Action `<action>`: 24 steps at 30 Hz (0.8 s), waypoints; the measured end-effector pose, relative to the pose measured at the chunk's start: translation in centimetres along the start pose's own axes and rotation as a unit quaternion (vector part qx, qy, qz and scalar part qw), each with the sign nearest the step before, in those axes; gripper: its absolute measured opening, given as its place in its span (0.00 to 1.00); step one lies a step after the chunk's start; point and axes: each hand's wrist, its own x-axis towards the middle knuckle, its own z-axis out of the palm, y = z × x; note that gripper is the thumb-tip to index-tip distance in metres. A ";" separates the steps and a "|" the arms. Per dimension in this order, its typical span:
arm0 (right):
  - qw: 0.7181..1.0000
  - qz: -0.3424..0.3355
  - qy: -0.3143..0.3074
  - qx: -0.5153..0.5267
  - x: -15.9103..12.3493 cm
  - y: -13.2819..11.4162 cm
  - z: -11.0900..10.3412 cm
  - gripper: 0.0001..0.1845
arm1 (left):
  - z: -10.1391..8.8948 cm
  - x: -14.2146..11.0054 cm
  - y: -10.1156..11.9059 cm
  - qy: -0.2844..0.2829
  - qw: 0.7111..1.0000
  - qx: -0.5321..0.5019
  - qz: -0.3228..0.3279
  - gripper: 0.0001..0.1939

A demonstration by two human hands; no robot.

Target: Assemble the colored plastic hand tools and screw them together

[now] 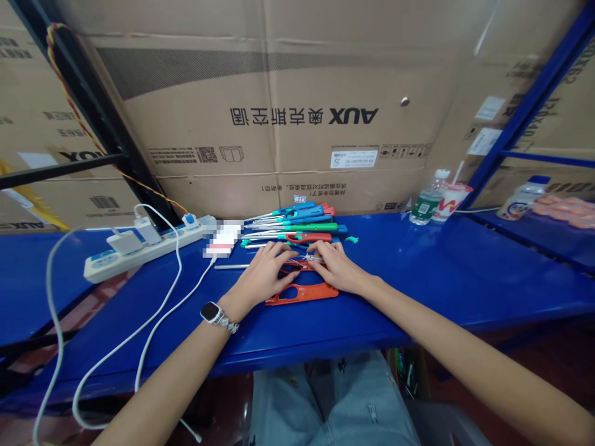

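My left hand, a watch on its wrist, is closed with curled fingers over an opened orange lighter casing. What its fingertips grip is too small to make out; thin wires show beside them. From the right, my right hand pinches a small pale part above that casing. A metal lighter tube sticks out to the left of my left hand. Nearer to me lies an orange casing half with a trigger hole. Just beyond my hands, several long-nosed lighters in blue, green and red lie in a pile.
A white power strip with plugs and loose white cables lies on the left of the blue table. A phone is beside the lighters. A water bottle and a paper cup stand at the back right before large cartons.
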 end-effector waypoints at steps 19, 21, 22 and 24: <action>0.996 -0.059 0.017 -0.067 0.2 0.1 -0.9 0.10 | 0.8 -0.2 -1.0 -0.037 0.996 -0.074 -0.034 0.16; 0.997 -0.052 0.011 -0.054 0.3 0.4 -0.8 0.11 | 0.9 -0.3 -1.1 -0.037 0.996 -0.080 -0.027 0.15; 0.998 -0.049 0.007 -0.046 0.3 0.6 -0.7 0.11 | 1.0 -0.3 -1.1 -0.038 0.996 -0.082 -0.023 0.15; 0.999 -0.044 0.001 -0.031 0.4 0.9 -0.5 0.12 | 1.0 -0.3 -1.2 -0.040 0.995 -0.084 -0.019 0.14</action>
